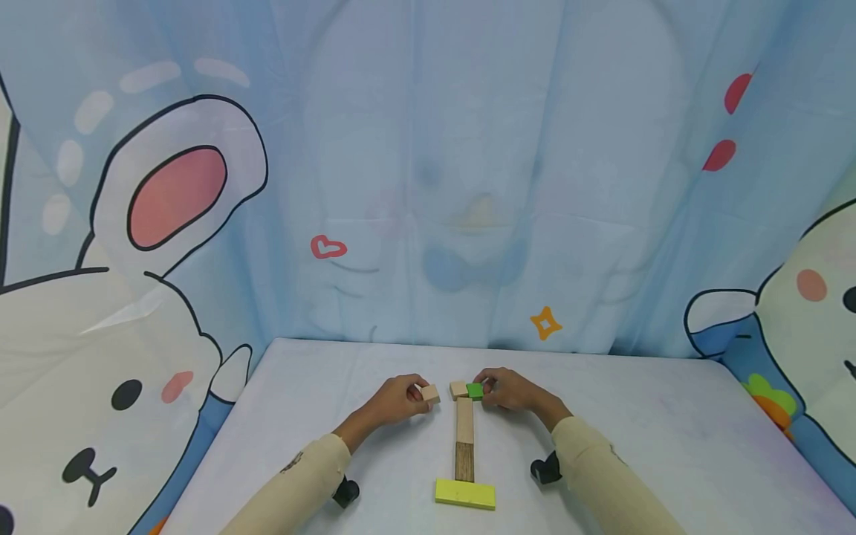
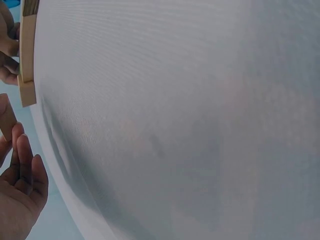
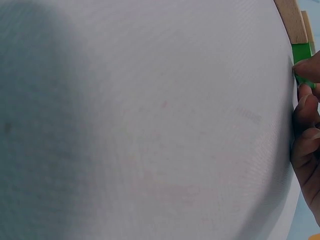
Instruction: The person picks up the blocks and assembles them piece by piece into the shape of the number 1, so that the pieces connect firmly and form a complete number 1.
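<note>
My left hand [image 1: 399,398] pinches a small pale wooden block [image 1: 430,394] between thumb and fingers, apart from the row of blocks to its right. In the left wrist view, this block [image 2: 7,120] shows at the left edge. With thumb and fingers, my right hand [image 1: 508,389] pinches a green block [image 1: 475,391], which lies on the table beside another small pale block [image 1: 458,389]. Below these two runs a pale wooden block [image 1: 464,420], then a darker brown block [image 1: 464,462]. A yellow block [image 1: 465,493] lies crosswise at the near end.
The blocks lie on a white-covered table [image 1: 374,475]. Behind it hangs a light blue cloth [image 1: 414,171] printed with cartoon animals. A black device [image 1: 346,492] sits at the left wrist, and another black device [image 1: 546,468] at the right.
</note>
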A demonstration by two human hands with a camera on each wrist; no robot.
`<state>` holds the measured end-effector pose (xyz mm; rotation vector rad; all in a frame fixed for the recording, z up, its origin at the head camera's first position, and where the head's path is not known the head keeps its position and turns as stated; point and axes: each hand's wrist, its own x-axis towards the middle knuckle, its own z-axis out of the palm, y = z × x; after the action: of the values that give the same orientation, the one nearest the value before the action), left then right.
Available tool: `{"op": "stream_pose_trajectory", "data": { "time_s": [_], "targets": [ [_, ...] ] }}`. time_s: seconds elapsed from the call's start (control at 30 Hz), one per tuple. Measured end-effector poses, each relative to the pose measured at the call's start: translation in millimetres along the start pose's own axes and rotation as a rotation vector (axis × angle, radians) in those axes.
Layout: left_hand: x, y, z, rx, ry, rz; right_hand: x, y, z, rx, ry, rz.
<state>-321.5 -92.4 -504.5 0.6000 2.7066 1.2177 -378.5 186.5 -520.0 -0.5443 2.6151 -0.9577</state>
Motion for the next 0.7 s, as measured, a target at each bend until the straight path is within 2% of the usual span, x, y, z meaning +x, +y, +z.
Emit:
{"op": "stream_pose_trajectory", "data": {
  "time_s": [0.2, 0.43, 0.7],
  "targets": [
    [1.0, -0.6, 1.1, 0.006, -0.006, -0.012, -1.4, 0.4, 0.6, 0.003, 0.000, -0.006],
    [0.4, 1.9, -2.2, 0.030, -0.004, 0.026, -1.5, -0.3, 0.4, 0.016, -0.008, -0.017],
    [4.0, 0.6, -2.9, 0.036, -0.015, 0.001, -3.2, -3.9, -0.2, 0.011, -0.007, 0.004]
  ]
}}
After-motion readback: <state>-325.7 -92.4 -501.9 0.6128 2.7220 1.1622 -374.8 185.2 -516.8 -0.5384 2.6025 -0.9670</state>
